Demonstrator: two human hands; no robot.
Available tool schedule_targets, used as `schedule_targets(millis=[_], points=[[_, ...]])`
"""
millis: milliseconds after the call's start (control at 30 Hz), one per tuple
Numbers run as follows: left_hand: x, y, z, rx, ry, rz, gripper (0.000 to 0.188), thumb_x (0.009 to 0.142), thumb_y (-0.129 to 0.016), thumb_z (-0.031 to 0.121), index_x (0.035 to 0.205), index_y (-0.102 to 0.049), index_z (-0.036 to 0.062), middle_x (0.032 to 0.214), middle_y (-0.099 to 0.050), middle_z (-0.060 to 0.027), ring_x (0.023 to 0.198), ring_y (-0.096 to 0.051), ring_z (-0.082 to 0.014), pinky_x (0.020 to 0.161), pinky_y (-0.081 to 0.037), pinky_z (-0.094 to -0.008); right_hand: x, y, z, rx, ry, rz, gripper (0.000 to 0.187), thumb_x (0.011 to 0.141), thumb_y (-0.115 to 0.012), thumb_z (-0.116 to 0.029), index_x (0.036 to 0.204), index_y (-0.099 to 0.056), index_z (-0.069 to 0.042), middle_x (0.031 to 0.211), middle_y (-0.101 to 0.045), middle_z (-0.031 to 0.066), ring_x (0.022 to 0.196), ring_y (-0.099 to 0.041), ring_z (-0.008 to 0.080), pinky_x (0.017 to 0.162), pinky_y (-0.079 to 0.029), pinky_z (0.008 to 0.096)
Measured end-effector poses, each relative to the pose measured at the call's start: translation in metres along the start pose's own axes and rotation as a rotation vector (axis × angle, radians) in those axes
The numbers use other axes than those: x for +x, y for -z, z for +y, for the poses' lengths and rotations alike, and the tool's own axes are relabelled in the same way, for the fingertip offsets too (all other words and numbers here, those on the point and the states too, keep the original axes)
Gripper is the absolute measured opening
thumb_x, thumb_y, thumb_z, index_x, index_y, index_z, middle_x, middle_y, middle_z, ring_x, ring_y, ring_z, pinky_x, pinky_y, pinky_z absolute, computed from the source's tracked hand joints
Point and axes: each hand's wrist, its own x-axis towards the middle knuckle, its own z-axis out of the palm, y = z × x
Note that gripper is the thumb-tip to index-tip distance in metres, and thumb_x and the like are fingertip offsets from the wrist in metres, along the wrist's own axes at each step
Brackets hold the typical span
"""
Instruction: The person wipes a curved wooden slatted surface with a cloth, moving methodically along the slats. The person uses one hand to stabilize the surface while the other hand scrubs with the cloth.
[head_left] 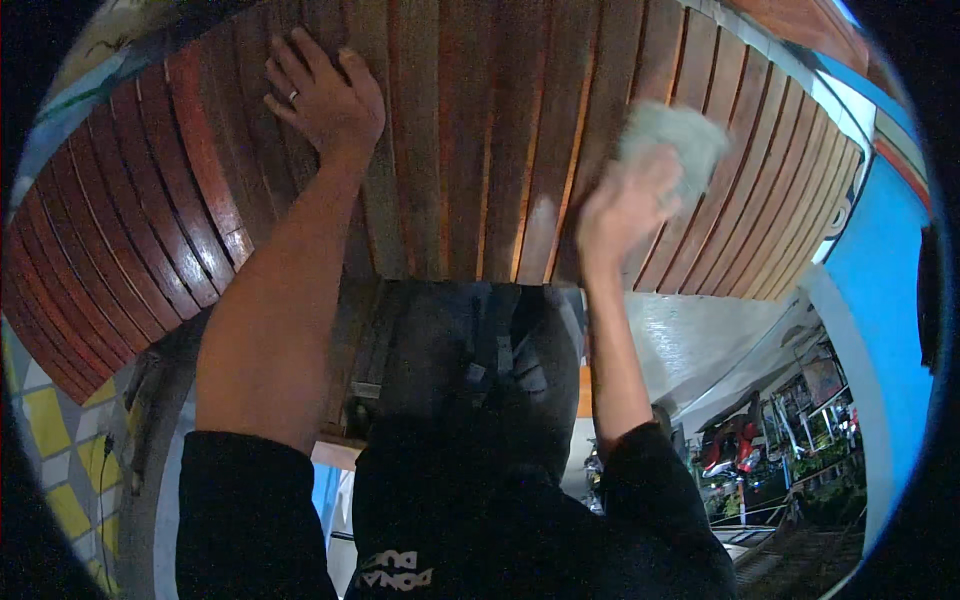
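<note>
A long surface of narrow wooden slats spans the view in front of me, glossy dark red at the left and paler brown toward the right. My left hand, with a ring on one finger, lies flat on the slats at the upper left, fingers spread. On the right, my right hand is smeared by motion. It grips a pale greenish-grey cloth against the slats; its fingers are partly hidden, and the cloth's folds are too blurred to make out.
A blue wall rises at the right, beside the slats' end. Yellow and white floor tiles show at the lower left, with a dark cord over them. At the lower right, a red motorbike stands among plants outside.
</note>
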Motion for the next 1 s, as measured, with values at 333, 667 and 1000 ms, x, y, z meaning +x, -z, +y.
schedule_targets(millis=[333, 667, 1000], points=[[0.001, 0.006, -0.002, 0.03, 0.023, -0.025, 0.067, 0.102, -0.029, 0.044, 0.152, -0.024, 0.0004, 0.158, -0.017, -0.0259, 0.145, -0.013, -0.0462, 0.113, -0.007, -0.0672, -0.114, 0.019, 0.058, 0.082, 0.038, -0.231, 0.057, 0.092, -0.054, -0.016, 0.146, -0.041, -0.004, 0.153, -0.032, 0.0248, 0.143, -0.027, 0.0441, 0.113, -0.017, 0.0644], [-0.002, -0.002, -0.003, 0.093, 0.029, 0.002, 0.066, 0.101, -0.032, 0.046, 0.152, -0.027, 0.0047, 0.159, -0.021, -0.0195, 0.145, -0.02, -0.0428, 0.112, -0.014, -0.0665, -0.006, 0.008, -0.046, 0.093, 0.448, -0.314, 0.068, 0.081, -0.062, -0.017, 0.146, -0.044, -0.02, 0.149, -0.044, 0.0095, 0.14, -0.038, 0.0321, 0.112, -0.022, 0.0647], [0.001, 0.005, 0.008, 0.022, 0.02, -0.038, 0.066, 0.101, -0.03, 0.041, 0.153, -0.02, 0.0009, 0.16, -0.014, -0.024, 0.146, -0.012, -0.0465, 0.113, -0.005, -0.0677, 0.053, 0.004, 0.007, 0.002, 0.072, 0.042, 0.065, 0.085, -0.057, -0.014, 0.148, -0.04, -0.011, 0.154, -0.033, 0.0191, 0.144, -0.026, 0.0408, 0.111, -0.02, 0.0661]])
